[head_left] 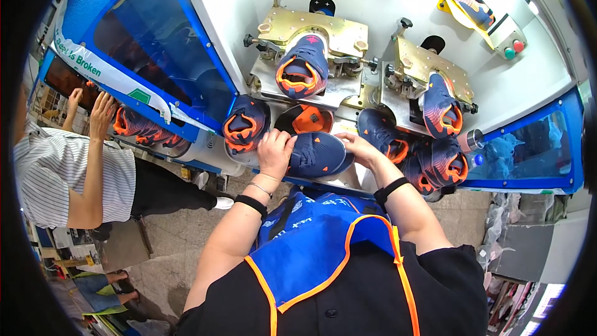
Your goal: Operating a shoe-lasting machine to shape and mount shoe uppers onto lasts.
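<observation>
A navy sneaker [314, 154] with orange accents lies crosswise in front of me, its toe toward the right. My left hand [276, 152] is closed around its heel end, hiding most of the opening. At the toe, the fingers of my right hand [360, 149] curl over the edge, with the thumb side hidden. Just left of my left hand stands another navy sneaker [246, 124] with an orange lining. Behind the held shoe sits one showing an orange inside [306, 118]. More sneakers [385, 134] are grouped right of my right hand.
Two brass-coloured press fixtures [339, 32] [435, 65] in the white machine each have a sneaker at the front. Blue-framed windowed panels [158, 37] flank the opening. A person in a striped shirt [81, 174] works at the left. A clear bottle [471, 141] stands at the right.
</observation>
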`<state>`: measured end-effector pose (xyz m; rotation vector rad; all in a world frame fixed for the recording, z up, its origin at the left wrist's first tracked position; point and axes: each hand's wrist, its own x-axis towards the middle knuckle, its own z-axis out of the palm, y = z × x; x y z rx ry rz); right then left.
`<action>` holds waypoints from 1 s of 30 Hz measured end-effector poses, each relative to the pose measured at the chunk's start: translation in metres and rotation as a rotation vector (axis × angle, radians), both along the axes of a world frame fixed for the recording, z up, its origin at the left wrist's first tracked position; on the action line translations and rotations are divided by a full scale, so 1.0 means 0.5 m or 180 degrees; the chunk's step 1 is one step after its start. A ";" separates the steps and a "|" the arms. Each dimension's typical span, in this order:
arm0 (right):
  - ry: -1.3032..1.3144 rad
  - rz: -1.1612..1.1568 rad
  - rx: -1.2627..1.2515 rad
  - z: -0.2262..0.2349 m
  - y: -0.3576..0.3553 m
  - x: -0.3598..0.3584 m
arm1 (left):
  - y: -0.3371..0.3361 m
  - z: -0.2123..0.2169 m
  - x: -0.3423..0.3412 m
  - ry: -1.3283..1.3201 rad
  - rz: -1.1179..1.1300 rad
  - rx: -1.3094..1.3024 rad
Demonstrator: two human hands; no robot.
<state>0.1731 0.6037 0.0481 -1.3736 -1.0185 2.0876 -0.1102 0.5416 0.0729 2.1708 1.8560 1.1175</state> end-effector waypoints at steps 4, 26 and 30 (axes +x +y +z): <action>0.0234 0.0296 0.0366 0.026 -0.020 -0.002 | -0.005 -0.007 -0.030 -0.0830 -0.0509 -0.0688; -0.3819 0.1784 0.4799 0.032 0.025 -0.066 | -0.231 -0.057 -0.173 -0.5418 -0.0035 -0.2692; -0.2769 0.1053 0.4465 0.043 -0.022 -0.041 | -0.232 -0.069 -0.176 -0.5705 -0.0219 -0.2500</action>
